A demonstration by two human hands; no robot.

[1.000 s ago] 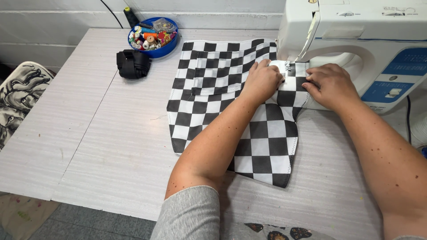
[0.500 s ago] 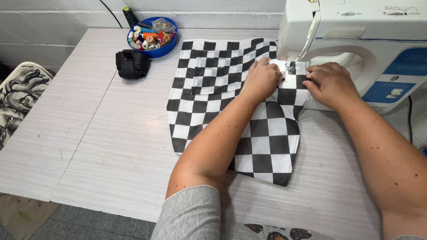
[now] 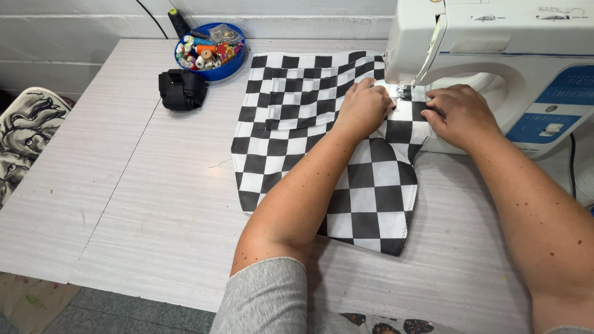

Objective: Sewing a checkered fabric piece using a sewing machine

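A black-and-white checkered cloth [image 3: 297, 133] lies on the pale table [image 3: 154, 198], its far right corner under the presser foot [image 3: 402, 91] of a white sewing machine [image 3: 495, 55]. My left hand [image 3: 365, 111] presses the cloth flat just left of the foot, fingers curled. My right hand [image 3: 459, 116] rests on the cloth to the right of the foot, on the machine bed, fingertips pinching the fabric edge. Both hands hold the cloth down on either side of the needle.
A blue bowl [image 3: 210, 52] of thread spools stands at the table's back, a dark thread cone [image 3: 180, 23] behind it. A black folded strap bundle [image 3: 182, 89] lies beside the bowl. A printed cushion [image 3: 25, 136] sits off the table's left edge.
The cloth has crept a little away from me under the foot, and both hands have moved with it. Nothing else has shifted.
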